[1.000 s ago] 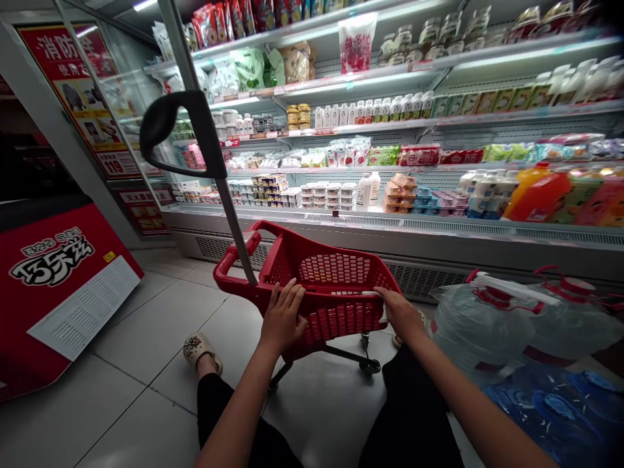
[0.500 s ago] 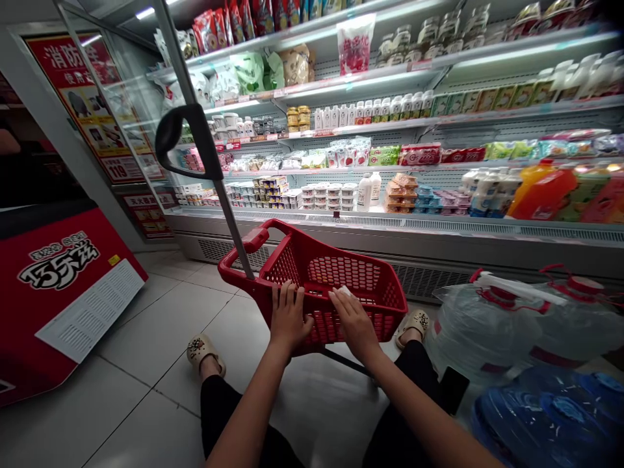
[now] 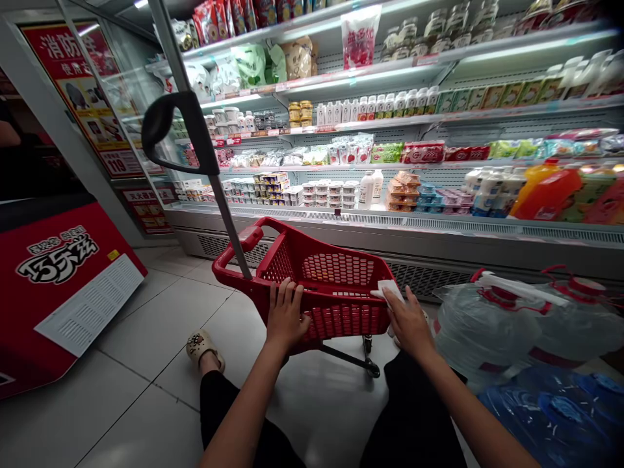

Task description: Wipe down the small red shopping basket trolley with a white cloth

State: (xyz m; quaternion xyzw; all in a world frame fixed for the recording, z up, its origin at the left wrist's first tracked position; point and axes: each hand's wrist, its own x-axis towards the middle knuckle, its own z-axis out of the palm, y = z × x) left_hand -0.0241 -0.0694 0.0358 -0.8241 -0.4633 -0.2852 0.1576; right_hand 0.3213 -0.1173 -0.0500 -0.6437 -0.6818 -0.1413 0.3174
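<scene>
A red plastic shopping cart (image 3: 341, 314) with a perforated basket stands just in front of me. My left hand (image 3: 286, 316) rests on the cart's near side below the rim, its fingers spread. At the basket's right end, my right hand (image 3: 408, 323) holds a white tissue (image 3: 390, 288) against the rim. The tissue sticks out past the fingertips. A grey pole (image 3: 228, 214) with a black looped handle (image 3: 205, 136) rises from the cart's left end.
A lit refrigerated shelf (image 3: 414, 224) full of dairy goods runs behind the cart. Large water bottles (image 3: 482, 325) stand at the right, and blue ones (image 3: 560, 413) lie nearer. A red freezer (image 3: 112, 240) is at the left.
My right hand has moved right along the rim to the basket's end, and more of the tissue shows. My left hand stays on the cart's side. The cart has shifted slightly left.
</scene>
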